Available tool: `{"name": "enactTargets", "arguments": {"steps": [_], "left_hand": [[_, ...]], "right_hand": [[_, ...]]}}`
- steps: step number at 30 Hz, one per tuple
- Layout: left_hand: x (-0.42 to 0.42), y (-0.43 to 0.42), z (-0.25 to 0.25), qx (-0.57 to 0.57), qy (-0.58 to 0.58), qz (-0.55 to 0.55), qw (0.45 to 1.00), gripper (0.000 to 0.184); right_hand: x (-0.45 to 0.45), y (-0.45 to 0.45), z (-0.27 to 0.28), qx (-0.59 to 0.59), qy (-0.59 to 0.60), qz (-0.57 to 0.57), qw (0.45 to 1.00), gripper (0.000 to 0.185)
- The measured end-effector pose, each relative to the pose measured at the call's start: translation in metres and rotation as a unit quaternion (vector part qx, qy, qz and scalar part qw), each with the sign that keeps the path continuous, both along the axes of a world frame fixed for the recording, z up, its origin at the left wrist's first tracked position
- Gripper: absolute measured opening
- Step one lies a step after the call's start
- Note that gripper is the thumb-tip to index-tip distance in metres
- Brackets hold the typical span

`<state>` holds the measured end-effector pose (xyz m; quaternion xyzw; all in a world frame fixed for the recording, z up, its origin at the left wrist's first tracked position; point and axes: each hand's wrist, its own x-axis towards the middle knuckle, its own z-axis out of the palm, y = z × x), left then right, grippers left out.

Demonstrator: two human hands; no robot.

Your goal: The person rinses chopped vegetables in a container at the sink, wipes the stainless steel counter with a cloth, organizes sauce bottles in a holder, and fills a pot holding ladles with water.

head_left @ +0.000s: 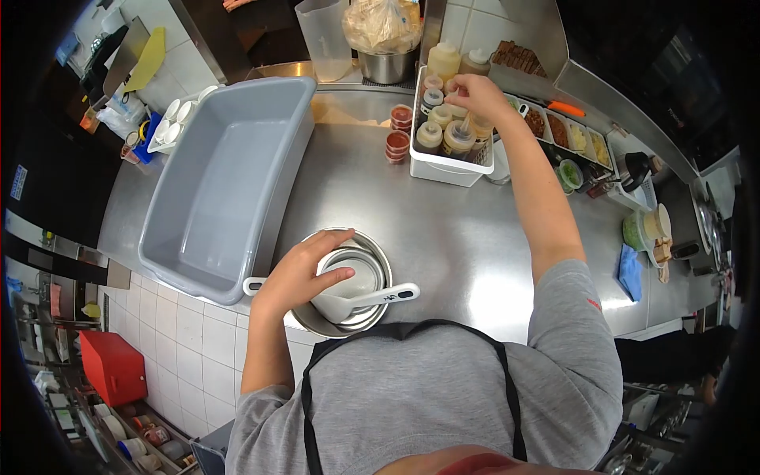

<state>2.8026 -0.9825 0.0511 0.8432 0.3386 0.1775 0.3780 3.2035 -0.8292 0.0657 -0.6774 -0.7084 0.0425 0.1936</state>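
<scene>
My left hand (305,273) lies over the left side of nested metal bowls (385,265), its thumb and fingers apart. Across the bowls rests a white spoon (384,296) with dark marks on its handle. Another white handle end (253,286) sticks out left of my wrist. My right hand (477,96) reaches into a white bin (447,172) packed with several squeeze bottles (459,139). Its fingers are pinched at the top of one bottle there; the fingertips are partly hidden. Stacked small cups of red sauce (397,145) stand left of the bin.
A large grey tub (229,182) stands on the steel counter (348,174) at left. Behind are a clear pitcher (324,39) and a metal pot (388,65). Topping trays (558,131) and a blue cloth (630,271) lie right. A red box (112,368) sits low left.
</scene>
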Motion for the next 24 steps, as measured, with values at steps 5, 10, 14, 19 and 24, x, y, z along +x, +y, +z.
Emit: {"name": "enactTargets", "arguments": {"steps": [5,10,14,19,24], "left_hand": [[0.018,0.001,0.006,0.004,-0.005,-0.028,1.000,0.051],[0.025,0.008,0.005,0.020,-0.015,-0.058,0.998,0.050],[0.031,0.028,0.027,0.055,0.010,-0.072,0.996,0.050],[0.057,0.060,0.054,0.115,-0.008,-0.068,0.991,0.049],[0.090,0.077,0.045,0.102,-0.005,-0.095,0.990,0.047]], "right_hand": [[-0.019,0.014,-0.014,-0.107,-0.108,0.025,0.988,0.034],[-0.046,0.023,-0.026,-0.186,-0.194,-0.027,0.963,0.042],[-0.046,0.017,-0.022,-0.148,-0.180,0.020,0.972,0.056],[-0.020,-0.012,0.010,0.025,0.054,-0.020,0.998,0.053],[0.038,-0.017,0.008,0.255,0.451,-0.032,0.854,0.046]]}}
